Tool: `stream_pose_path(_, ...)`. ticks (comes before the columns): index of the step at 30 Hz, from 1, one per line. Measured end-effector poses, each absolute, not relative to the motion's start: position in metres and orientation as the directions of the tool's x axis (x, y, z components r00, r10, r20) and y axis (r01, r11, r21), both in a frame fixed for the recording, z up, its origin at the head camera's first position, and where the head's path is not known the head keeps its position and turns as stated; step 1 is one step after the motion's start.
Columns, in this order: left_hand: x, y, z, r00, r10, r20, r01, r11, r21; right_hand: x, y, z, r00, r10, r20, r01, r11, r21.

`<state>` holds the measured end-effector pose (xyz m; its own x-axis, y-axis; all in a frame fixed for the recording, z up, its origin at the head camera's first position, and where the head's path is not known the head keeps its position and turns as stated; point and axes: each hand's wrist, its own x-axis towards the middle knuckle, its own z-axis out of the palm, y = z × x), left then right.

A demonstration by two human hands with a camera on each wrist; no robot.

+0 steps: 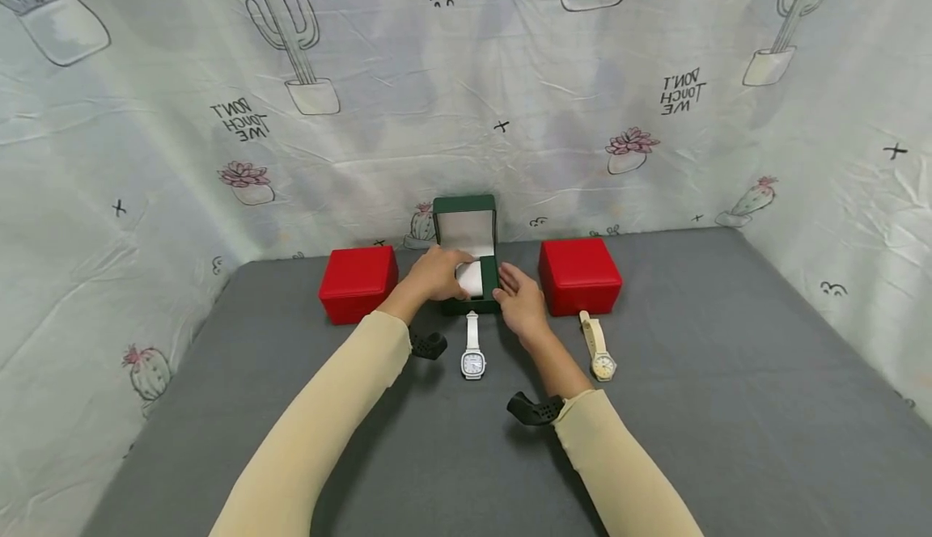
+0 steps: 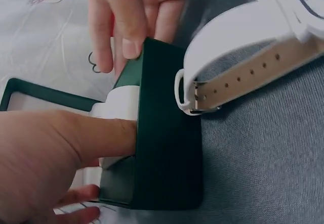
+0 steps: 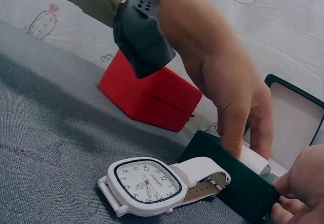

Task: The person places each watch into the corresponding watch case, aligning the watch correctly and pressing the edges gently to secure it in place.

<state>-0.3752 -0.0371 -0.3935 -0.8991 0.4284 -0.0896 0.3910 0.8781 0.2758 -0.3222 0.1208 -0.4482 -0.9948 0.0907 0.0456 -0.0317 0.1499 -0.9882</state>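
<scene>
An open green watch box (image 1: 489, 276) stands at the back of the table, its lid (image 1: 466, 226) raised. Inside lies a white cushion (image 1: 470, 278), which my left hand (image 1: 437, 272) pinches between thumb and fingers, as the right wrist view also shows. My right hand (image 1: 521, 304) touches the box's right side; in the left wrist view its thumb (image 2: 131, 48) rests on the rim. Just in front of the box lies a white watch (image 1: 473, 363) with a square face, its strap end near the box's front wall.
One red box (image 1: 358, 282), closed, stands left of the green box. Another closed red box (image 1: 580, 276) is to the right, with a cream-strapped watch (image 1: 601, 359) lying in front of it. A printed cloth (image 1: 408, 133) hangs behind the grey table (image 1: 466, 472).
</scene>
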Motion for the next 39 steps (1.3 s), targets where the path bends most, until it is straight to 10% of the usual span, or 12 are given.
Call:
stream_pose_path(11,-0.368,-0.065,-0.383,-0.893,0.427,0.145,0.421,0.674,0.607,-0.324,0.113,-0.447,-0.994,0.101,0.050,-0.033,0.160,-0.987)
stream_pose_path(39,-0.296,-0.108,-0.433,-0.954,0.297,0.041,0.049,0.022,0.999,-0.312,0.129,-0.418,-0.947,0.227,0.226,-0.184,0.193,-0.964)
